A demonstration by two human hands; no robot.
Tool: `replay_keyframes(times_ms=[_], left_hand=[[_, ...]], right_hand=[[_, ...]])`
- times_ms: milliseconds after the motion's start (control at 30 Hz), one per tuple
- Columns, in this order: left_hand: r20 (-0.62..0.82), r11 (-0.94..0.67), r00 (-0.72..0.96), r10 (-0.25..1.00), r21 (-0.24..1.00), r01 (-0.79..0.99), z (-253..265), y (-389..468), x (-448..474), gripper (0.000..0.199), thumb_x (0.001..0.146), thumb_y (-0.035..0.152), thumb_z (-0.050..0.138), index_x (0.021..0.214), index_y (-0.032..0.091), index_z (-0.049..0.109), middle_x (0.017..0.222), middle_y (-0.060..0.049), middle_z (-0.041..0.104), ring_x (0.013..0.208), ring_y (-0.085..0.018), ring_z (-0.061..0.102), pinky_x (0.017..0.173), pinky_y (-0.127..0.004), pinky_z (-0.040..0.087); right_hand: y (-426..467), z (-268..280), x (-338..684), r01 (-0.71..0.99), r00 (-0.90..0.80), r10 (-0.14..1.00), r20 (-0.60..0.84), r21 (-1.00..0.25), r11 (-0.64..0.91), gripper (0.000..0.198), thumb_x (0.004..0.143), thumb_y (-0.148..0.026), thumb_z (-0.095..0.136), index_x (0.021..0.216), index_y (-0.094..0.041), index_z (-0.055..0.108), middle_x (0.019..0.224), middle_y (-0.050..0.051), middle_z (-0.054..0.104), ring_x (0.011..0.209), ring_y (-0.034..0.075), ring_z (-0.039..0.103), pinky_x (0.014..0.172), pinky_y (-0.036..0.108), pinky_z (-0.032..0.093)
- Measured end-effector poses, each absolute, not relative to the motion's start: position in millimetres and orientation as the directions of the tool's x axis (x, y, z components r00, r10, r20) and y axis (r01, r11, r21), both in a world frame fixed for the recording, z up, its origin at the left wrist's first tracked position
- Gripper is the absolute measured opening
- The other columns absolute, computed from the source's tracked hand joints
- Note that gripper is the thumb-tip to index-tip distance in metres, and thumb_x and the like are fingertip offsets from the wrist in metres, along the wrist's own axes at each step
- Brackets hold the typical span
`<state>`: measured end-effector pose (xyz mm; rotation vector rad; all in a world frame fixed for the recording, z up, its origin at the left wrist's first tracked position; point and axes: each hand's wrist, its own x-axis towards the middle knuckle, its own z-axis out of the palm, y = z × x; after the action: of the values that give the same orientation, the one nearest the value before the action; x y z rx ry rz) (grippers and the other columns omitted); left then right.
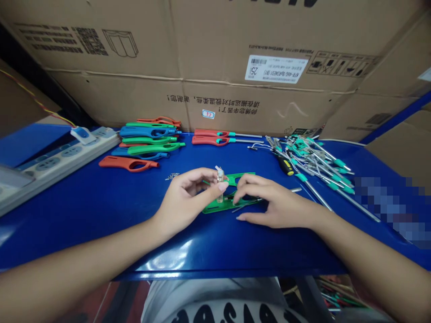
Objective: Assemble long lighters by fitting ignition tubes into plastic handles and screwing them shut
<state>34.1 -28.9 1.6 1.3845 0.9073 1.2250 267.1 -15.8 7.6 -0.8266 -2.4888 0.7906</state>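
Between the thumb and fingers of my left hand [183,202] is a small clear lighter fuel tank [220,197] with a white valve on top, held upright. It is above a green lighter shell half [215,207] lying on the table. A second green shell piece [247,175] lies just behind. My right hand [279,204] is over the right part of the front shell, its fingers curled down with the thumb apart from them. Whether those fingertips touch the shell I cannot tell. A thin metal tube [296,190] shows beyond the right hand, its other end hidden.
Coloured lighter shells [148,148] are stacked at the back left, beside a power strip [63,157]. Two red lighters [212,137] lie at the back. Lighter tubes with wires [323,166] and a black-yellow screwdriver [285,166] are on the right. A cardboard box [215,67] stands behind the blue table [101,215].
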Motion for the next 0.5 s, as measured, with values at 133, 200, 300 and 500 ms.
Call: replay_keyframes(times_ms=[133,200,300,500], left_hand=[[0.043,-0.105,0.324,0.945,0.979,0.176,-2.4,-26.1,32.0,0.019,0.078,0.032,0.078,0.084,0.014,0.074,0.074,-0.003,0.07,0.065,-0.013,0.062,0.059,-0.023,0.051],[0.015,-0.136,0.383,0.924,0.947,0.291,-4.3,-26.8,32.0,0.02,0.08,0.032,0.076,0.085,0.014,0.075,0.072,-0.003,0.069,0.062,-0.012,0.06,0.056,-0.023,0.049],[0.066,-0.242,0.433,0.899,0.898,0.366,-4.8,-29.0,32.2,0.018,0.083,0.031,0.072,0.089,0.015,0.078,0.074,-0.003,0.069,0.064,-0.013,0.06,0.056,-0.022,0.047],[0.132,-0.331,0.442,0.887,0.848,0.413,-4.9,-29.4,31.0,0.018,0.087,0.03,0.069,0.092,0.015,0.078,0.075,-0.003,0.068,0.064,-0.012,0.059,0.056,-0.022,0.046]], right_hand=[[-14.9,8.8,272.6,0.453,-0.83,0.548,0.109,-0.441,0.775,0.014,0.093,-0.025,0.066,0.106,-0.024,0.07,0.113,0.008,0.06,0.104,0.022,0.059,0.092,0.039,0.049],[-13.3,6.6,272.2,0.427,-0.837,0.531,0.13,-0.451,0.783,0.01,0.095,-0.023,0.062,0.102,-0.023,0.07,0.111,0.008,0.06,0.103,0.021,0.059,0.092,0.039,0.049],[-10.5,2.7,270.6,0.386,-0.786,0.587,0.193,-0.589,0.711,0.006,0.095,-0.022,0.062,0.095,-0.022,0.068,0.106,0.006,0.062,0.094,0.017,0.061,0.084,0.032,0.051],[-4.4,-2.7,269.4,0.363,-0.56,0.826,-0.058,-0.914,0.183,0.022,0.093,-0.04,0.066,0.091,-0.019,0.061,0.058,-0.006,0.055,0.046,0.007,0.049,0.043,0.019,0.041]])
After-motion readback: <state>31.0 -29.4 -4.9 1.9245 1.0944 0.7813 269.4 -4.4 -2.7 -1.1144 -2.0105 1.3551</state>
